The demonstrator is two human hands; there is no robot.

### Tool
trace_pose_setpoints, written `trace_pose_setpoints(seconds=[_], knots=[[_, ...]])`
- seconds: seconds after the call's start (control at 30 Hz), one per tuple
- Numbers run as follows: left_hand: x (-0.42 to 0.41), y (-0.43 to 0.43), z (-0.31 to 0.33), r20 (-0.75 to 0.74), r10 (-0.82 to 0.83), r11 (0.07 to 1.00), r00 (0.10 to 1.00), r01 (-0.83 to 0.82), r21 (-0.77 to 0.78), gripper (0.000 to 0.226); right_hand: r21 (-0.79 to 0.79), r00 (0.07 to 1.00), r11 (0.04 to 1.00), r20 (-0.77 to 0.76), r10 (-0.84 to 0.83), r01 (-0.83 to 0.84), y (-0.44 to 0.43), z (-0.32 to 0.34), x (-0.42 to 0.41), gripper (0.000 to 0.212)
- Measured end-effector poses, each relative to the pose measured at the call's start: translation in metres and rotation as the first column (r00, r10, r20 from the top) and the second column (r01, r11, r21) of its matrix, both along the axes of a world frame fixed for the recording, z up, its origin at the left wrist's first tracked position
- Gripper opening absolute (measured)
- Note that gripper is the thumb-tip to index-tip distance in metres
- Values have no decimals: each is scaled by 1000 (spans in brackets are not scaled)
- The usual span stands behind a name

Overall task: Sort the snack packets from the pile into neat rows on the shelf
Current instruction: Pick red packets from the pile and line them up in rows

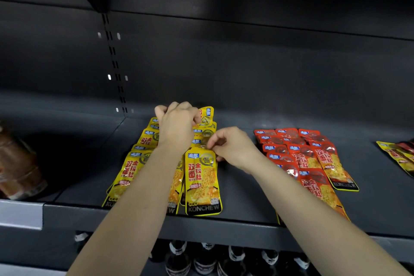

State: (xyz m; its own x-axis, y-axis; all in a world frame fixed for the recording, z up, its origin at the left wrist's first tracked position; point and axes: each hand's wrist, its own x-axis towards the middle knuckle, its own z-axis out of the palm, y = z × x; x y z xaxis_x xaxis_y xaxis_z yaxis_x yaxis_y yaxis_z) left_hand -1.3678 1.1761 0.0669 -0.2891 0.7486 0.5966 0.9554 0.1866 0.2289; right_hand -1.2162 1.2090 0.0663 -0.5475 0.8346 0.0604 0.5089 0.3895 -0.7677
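Dark shelf [246, 188]: left hand [177, 126] hides, perhaps grips, yellow packets [201, 181].

Both forearms reach forward, left hand [177, 124] curled knuckles-up, right hand [233, 148] pinching

We see dim light and dark grey metal throughout. Right of the slotted upright [114, 63] spreads the plain back panel [257, 63]; below the upright lies the shelf [246, 188], and lower still stand dark bottles [205, 257].

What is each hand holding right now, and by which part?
The left hand grips the rearmost yellow packet by its left edge. The right hand seems to pinch the front yellow packet at its top right corner.
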Motion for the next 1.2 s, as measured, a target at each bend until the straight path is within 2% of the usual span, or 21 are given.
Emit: trace_pose_setpoints(seconds=[0.27,0.43,0.67,0.93,1.2], knots=[[0,0,0,14,-5,1000,1000,5,-10,25,-77,998,996,22,55,-53,-1,5,3,33],[0,1,0,17,-11,1000,1000,11,-18,26,-84,994,991,32,105,-102,-2,6,3,8],[0,0,1,18,-7,1000,1000,8,-26,25,-4,996,998,62,69,-69,0,6,-1,11],[-1,-1,0,8,0,999,1000,0,-36,25,-6,990,995,94,104,-104,-2,8,-1,9],[-1,-1,1,-8,-5,1000,1000,5,-25,25,1,999,999,21,34,-34,-3,10,-2,6]])
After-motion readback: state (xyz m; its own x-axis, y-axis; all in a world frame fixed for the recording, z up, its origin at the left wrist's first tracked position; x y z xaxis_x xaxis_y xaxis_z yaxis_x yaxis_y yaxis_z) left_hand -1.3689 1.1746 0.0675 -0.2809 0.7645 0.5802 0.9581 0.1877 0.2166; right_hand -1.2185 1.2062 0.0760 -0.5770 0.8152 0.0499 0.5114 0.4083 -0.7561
